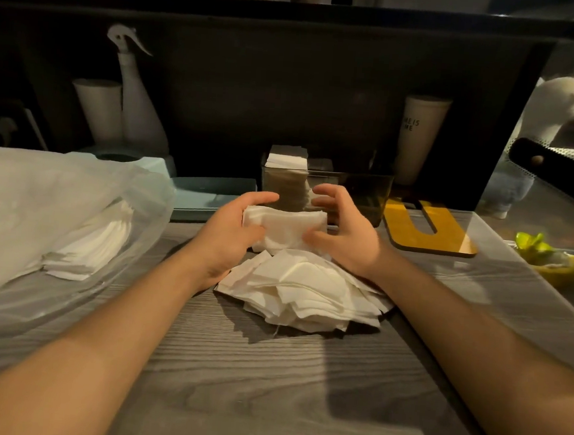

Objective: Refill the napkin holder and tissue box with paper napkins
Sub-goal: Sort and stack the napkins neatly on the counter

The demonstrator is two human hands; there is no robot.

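Both hands are squaring up a small wad of napkins (283,225) just in front of the clear holder (349,191); the left hand (235,228) has its grip curled round the wad's left end, thumb on top, while the right hand (341,230) has fingers bent about the right end, though whether it truly pinches the paper or only steadies it I cannot tell; this looks like the gathering step, before loading. The holder stands at the back of the counter (265,387), with a neat stack (287,157) already upright in its left part and the right part seemingly free; the next move, I would judge, calls for evening the edges and lowering the wad beside that stack without crumpling. The wad is white, soft and slightly bowed; beneath the wrists lies a loose heap of napkins (306,298), splayed and uneven; to the left, more sit in a clear plastic bag (39,204).
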